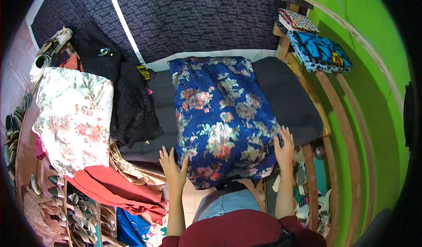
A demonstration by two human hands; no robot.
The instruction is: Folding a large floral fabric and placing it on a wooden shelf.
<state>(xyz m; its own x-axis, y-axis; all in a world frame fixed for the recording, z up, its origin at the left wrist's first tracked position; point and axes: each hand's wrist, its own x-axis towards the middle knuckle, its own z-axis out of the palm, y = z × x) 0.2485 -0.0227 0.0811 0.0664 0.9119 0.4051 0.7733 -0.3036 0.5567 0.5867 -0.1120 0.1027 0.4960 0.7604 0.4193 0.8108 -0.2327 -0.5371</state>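
Observation:
A dark blue floral fabric (224,115) with red and cream roses lies spread over a dark grey padded table (292,102), its near end hanging over the front edge toward me. At its left near edge is my left hand (174,164), fingers spread and thumb against the cloth. My right hand (284,142) rests at the right edge, fingers stretched out and thumb along the fabric. Neither hand has its fingers closed round anything. Left of the blue fabric lies a heap of black lacy cloth (132,106).
White floral cloth (77,119) and red cloth (116,190) drape at the left. Shoes (81,216) fill a rack at lower left. Folded patterned fabrics (321,51) sit on the wooden slats (340,111) by the green wall (382,71). A dark patterned curtain (211,18) hangs behind.

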